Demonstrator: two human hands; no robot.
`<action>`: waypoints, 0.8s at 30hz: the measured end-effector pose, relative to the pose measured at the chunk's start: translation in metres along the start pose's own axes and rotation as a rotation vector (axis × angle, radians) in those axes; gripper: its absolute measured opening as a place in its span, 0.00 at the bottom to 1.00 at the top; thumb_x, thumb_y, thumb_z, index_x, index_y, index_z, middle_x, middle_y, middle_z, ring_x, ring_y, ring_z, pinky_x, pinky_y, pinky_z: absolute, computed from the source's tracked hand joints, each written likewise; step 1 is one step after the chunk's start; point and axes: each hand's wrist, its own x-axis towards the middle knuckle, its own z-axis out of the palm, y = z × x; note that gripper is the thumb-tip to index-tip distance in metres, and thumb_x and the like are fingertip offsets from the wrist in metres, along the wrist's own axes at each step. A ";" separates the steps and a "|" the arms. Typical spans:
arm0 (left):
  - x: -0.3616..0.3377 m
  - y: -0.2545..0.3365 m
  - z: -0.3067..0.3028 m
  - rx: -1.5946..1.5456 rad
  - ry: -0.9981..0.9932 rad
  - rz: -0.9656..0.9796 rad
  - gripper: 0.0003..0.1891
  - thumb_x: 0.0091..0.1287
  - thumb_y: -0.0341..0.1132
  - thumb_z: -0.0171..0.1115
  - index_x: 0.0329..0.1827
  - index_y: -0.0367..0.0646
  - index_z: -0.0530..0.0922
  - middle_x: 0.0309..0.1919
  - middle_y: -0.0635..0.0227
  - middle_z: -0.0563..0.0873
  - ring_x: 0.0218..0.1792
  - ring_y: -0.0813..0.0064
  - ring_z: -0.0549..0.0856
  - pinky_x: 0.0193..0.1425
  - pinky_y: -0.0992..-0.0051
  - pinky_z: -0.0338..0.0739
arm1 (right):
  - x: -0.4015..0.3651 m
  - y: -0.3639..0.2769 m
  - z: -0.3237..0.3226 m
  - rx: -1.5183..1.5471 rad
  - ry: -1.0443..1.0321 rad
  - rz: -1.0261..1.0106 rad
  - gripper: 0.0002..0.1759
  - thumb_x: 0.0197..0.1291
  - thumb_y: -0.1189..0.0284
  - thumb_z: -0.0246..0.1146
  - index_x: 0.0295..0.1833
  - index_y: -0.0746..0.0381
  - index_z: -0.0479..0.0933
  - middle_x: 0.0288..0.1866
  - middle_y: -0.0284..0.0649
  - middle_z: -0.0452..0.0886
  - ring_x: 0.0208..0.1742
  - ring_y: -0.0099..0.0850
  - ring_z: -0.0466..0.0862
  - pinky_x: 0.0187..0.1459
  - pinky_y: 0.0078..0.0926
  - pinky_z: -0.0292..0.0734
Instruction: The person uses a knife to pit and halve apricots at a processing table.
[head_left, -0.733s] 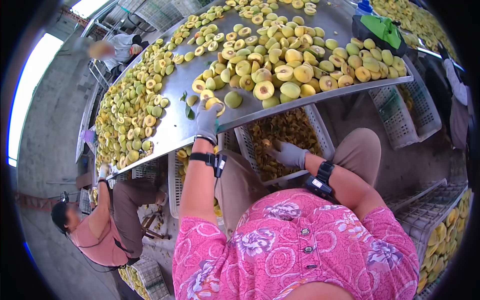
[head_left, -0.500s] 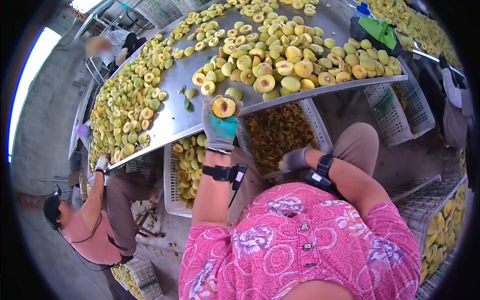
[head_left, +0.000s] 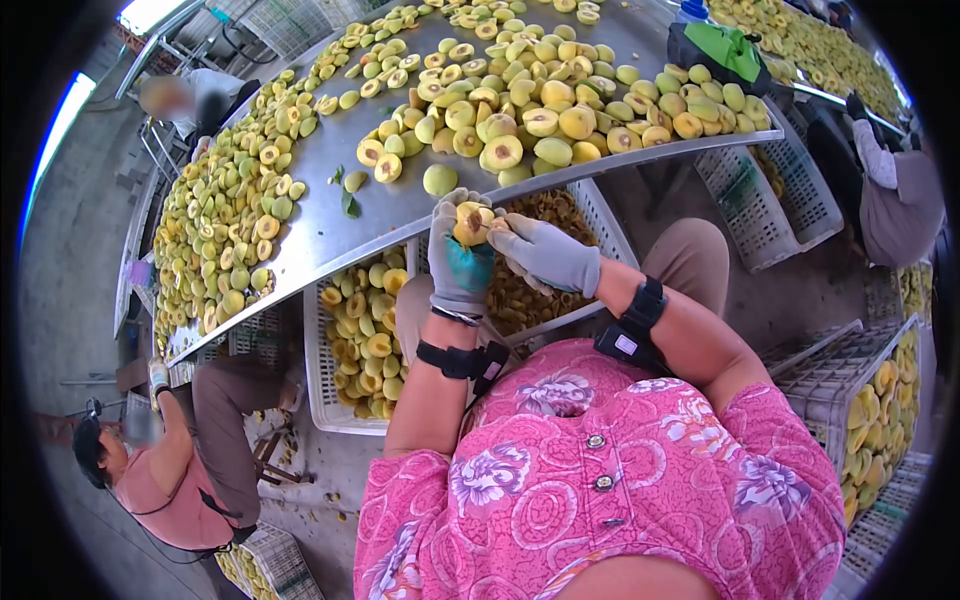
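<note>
My gloved left hand (head_left: 458, 262) holds a halved yellow peach (head_left: 470, 222) cut side up, just below the front edge of the steel table (head_left: 330, 240). My gloved right hand (head_left: 545, 252) has its fingertips on the peach half at the pit; whether it holds a tool I cannot tell. Both hands hover over a white crate of pits and scraps (head_left: 530, 290). A pile of whole and halved peaches (head_left: 540, 110) lies on the table just beyond.
A white crate of peach halves (head_left: 355, 340) stands under the table at left. A person in pink (head_left: 150, 470) sits lower left, reaching to the table. More crates (head_left: 790, 190) and peach halves (head_left: 880, 420) stand at right. A green bag (head_left: 725, 45) rests on the table.
My left hand picked a peach half off the table and drew it down toward me. My right hand rose from the scrap crate and met it at the fruit.
</note>
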 end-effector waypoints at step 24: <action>-0.011 0.007 0.026 0.382 0.110 -0.147 0.31 0.72 0.63 0.46 0.34 0.40 0.75 0.31 0.58 0.82 0.32 0.62 0.83 0.42 0.63 0.83 | -0.005 0.019 0.001 0.282 -0.247 0.166 0.21 0.71 0.49 0.51 0.43 0.57 0.69 0.22 0.29 0.68 0.11 0.21 0.66 0.10 0.21 0.61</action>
